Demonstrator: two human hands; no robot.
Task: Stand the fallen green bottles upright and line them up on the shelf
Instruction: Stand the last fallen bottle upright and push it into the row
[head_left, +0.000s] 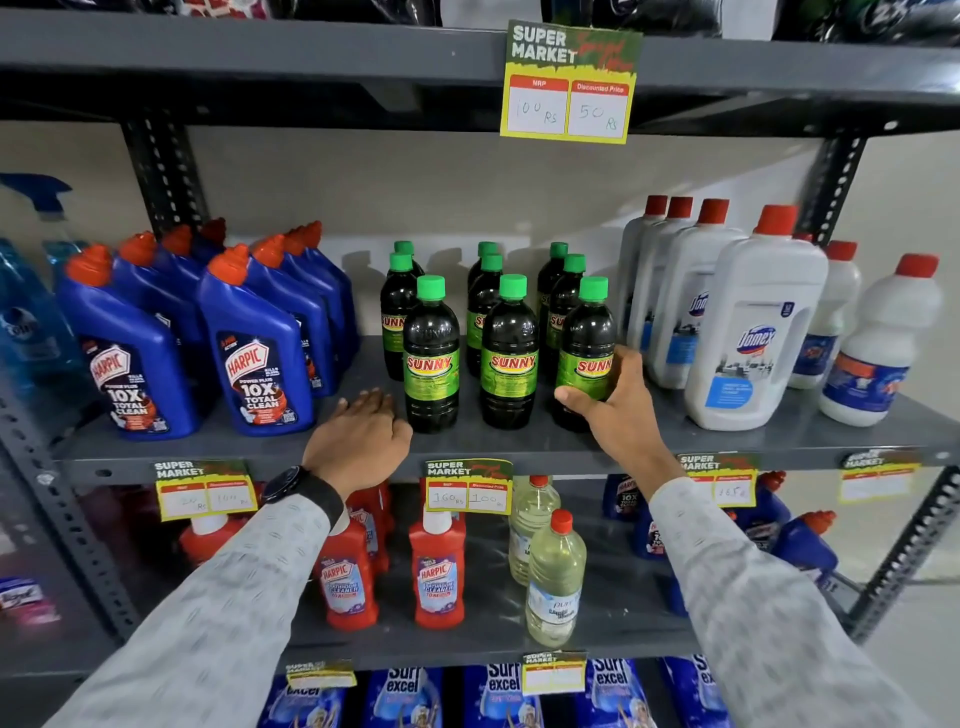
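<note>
Our right grip (613, 410) wraps the upright front-right green bottle (587, 343); our left grip (363, 431) rests spread flat on the shelf (519, 441).

Bare shelf (363, 374) strip between blue bottles (254, 343) and green bottles (431, 358), open to the front edge. Narrow aisles between the green columns, probably too tight. White bottles (748, 332) crowding the right side.
</note>
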